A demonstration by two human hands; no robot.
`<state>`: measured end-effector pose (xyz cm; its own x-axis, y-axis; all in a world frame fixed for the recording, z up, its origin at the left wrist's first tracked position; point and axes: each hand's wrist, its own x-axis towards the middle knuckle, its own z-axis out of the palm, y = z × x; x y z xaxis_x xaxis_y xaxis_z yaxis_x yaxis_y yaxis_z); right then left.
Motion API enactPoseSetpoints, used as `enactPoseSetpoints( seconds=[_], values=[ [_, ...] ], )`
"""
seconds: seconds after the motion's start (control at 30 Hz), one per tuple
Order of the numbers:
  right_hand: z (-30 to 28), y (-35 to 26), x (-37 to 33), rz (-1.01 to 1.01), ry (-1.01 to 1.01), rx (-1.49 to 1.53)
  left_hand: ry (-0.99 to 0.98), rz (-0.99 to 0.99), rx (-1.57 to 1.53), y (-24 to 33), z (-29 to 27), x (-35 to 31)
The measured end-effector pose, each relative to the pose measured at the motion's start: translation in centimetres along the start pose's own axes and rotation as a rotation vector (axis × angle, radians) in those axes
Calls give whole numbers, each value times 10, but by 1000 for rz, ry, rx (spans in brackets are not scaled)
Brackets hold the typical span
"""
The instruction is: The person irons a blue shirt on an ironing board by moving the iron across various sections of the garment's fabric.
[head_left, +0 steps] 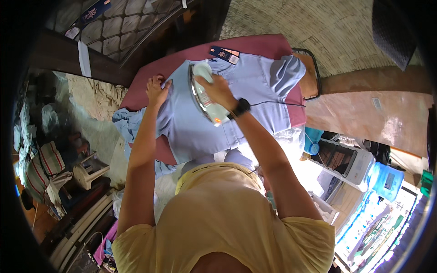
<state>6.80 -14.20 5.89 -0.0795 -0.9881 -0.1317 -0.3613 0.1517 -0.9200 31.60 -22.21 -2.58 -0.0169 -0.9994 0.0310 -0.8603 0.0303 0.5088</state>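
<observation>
A light blue shirt (255, 86) lies spread over a burgundy-covered ironing board (268, 43). My right hand (217, 92) is wrapped round the handle of a pale green and white iron (203, 70), which rests on the cloth with a small orange light glowing at its near end. At the shirt's left edge, my left hand (158, 92) has its fingers bent and its thumb against the fabric, gripping the edge; the fingertips are partly hidden. Creases run through the cloth beside that hand. Dark paper tags (224, 54) lie at the shirt's far edge.
The iron's dark cord (277, 103) crosses the shirt to the right. A dark metal lattice gate (132, 27) stands at the far left. To the right are a wooden ledge (364, 113) and a blue water jug (387, 180). A beige plastic stool (89, 172) stands left.
</observation>
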Motion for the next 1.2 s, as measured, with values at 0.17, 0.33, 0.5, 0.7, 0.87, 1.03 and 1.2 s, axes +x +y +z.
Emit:
enactPoseSetpoints(
  seconds=[0.17,0.33,0.5,0.7,0.87,1.03,1.2],
  values=[
    [-92,20,-74,92,113,-290,216,437,77,70,38,-37],
    [-135,42,-90,272,176,-175,-55,590,96,133,86,-94],
    [-132,57,-66,140,355,-229,-97,551,201,138,96,-103],
    [-136,65,30,154,505,-514,-106,520,219,140,98,-103],
    [-134,83,33,203,455,-334,-117,512,248,140,96,-102],
    [-134,94,36,121,363,-344,-102,521,213,137,99,-104],
    [-135,96,-21,14,144,-398,-73,539,198,135,104,-104]
  ],
)
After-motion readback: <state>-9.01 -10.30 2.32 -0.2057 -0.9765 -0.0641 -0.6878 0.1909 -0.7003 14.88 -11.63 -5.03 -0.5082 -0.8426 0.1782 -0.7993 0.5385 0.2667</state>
